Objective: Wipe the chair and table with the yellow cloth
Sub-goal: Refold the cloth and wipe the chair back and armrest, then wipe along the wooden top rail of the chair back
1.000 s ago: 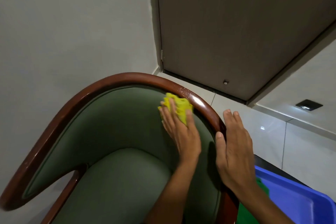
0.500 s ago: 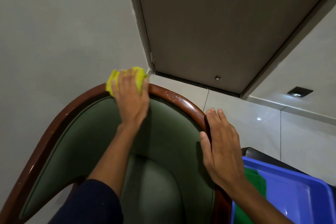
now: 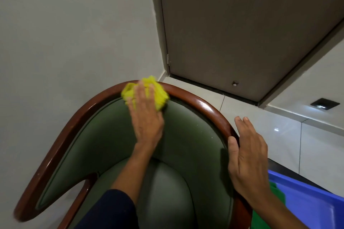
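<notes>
We press yellow cloth [image 3: 160,93], bunched under left hand [image 3: 147,117], on top of chair [image 3: 186,145] backrest rim; right hand [image 3: 247,158] flat, fingers loose, bracing rim w/o gripping; wipe along curve w/ even pressure, cloth kept flat

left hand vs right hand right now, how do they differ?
The left hand presses the yellow cloth onto the top of the chair's wooden rim; the right hand holds nothing. The left hand is motion-blurred, the right hand sharp. The left hand reaches across the green backrest; the right hand lies flat along the rim's right side, fingers straight. Both touch the chair.
</notes>
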The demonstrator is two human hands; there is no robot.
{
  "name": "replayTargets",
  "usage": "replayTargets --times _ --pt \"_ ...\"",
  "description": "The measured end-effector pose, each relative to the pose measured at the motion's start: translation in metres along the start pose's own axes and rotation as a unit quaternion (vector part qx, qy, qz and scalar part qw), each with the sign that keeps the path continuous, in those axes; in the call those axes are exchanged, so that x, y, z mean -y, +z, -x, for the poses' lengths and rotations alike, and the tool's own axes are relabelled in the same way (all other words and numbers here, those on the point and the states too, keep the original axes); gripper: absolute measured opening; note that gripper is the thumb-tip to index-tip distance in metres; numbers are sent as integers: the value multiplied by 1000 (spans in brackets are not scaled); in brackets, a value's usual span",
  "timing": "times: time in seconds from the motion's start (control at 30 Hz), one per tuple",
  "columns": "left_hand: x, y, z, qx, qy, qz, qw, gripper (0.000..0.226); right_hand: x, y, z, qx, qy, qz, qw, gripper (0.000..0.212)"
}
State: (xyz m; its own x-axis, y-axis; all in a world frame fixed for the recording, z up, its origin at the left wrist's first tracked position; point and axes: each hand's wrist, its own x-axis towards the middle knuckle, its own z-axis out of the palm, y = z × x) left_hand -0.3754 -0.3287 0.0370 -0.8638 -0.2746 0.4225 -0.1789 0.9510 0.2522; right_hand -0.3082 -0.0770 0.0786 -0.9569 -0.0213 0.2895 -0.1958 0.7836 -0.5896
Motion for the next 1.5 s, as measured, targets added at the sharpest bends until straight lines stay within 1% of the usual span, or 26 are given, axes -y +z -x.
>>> replayTargets --times 0.03,0.1,0.13,0.2,0.3,0.37,0.5,0.57,0.67,0.73,0.8,0.83,0.87,0.9,0.93,1.0,1.07,1.1,1.13,1.2,1.23,1.27,1.33,1.4,1.43,1.5 --pt "18 -4 -12 -23 -90 2 996 83 2 1 -3 -3 -4 0 1000 52" --pt "48 -12 -22 -67 -243 28 967 73 9 7 -3 -2 -13 -2 1000 52" --pt "46 -10 -19 -65 -283 48 956 70 8 9 0 4 -13 2 1000 53" --pt "17 -2 -5 -39 -294 90 951 68 5 10 5 12 -10 4 1000 53" --pt "-36 6 20 5 -243 140 960 63 8 10 8 16 -10 -6 1000 54" --pt "-42 5 22 19 -204 173 963 60 13 13 4 10 -14 -14 1000 54" --pt "-55 -1 29 64 -60 211 974 58 14 13 -7 0 0 -26 1000 55" --pt "-79 -2 54 121 23 235 964 58 7 9 -7 -3 4 -29 1000 54" --pt "-99 -7 112 195 121 275 934 64 0 9 -2 -5 12 -50 999 51" --pt "-101 -15 140 216 122 324 913 68 -1 12 -5 -7 29 -79 996 49" --pt "-99 -26 162 235 94 365 896 59 0 16 -11 -16 52 -120 991 47" --pt "-98 -32 171 251 64 403 878 53 0 16 -16 -24 69 -146 987 45" --pt "-95 -39 178 272 7 456 847 49 0 16 -21 -37 87 -167 981 41" --pt "-92 -50 181 285 -81 513 806 46 1 14 -21 -51 98 -177 978 36" --pt "-88 -61 183 274 -182 553 766 43 2 9 -18 -60 100 -184 976 28" --pt "-75 -84 182 209 -344 580 708 39 6 -10 5 -42 92 -215 971 12" --pt "-68 -108 187 163 -423 620 641 42 9 -31 49 50 89 -250 963 6" --pt "-67 -122 192 156 -434 638 616 43 10 -41 75 120 105 -277 947 17" --pt "-68 -135 200 152 -436 644 610 44 13 -48 99 200 131 -315 919 33" --pt "-75 -159 222 151 -434 627 629 46 15 -57 136 327 194 -388 840 64" --pt "-80 -170 236 154 -431 617 641 48 17 -61 151 357 217 -420 806 69" --pt "-84 -178 250 160 -425 609 651 49 16 -65 163 369 228 -445 784 65" --pt "-95 -191 280 171 -412 570 690 44 11 -78 186 368 254 -479 756 55" --pt "-112 -191 310 183 -390 493 756 32 -3 -95 209 362 299 -492 733 50" --pt "-124 -189 326 195 -377 451 785 28 -14 -105 222 362 319 -483 731 49" --pt "-153 -183 361 221 -354 400 816 28 -41 -126 248 354 357 -444 742 45"
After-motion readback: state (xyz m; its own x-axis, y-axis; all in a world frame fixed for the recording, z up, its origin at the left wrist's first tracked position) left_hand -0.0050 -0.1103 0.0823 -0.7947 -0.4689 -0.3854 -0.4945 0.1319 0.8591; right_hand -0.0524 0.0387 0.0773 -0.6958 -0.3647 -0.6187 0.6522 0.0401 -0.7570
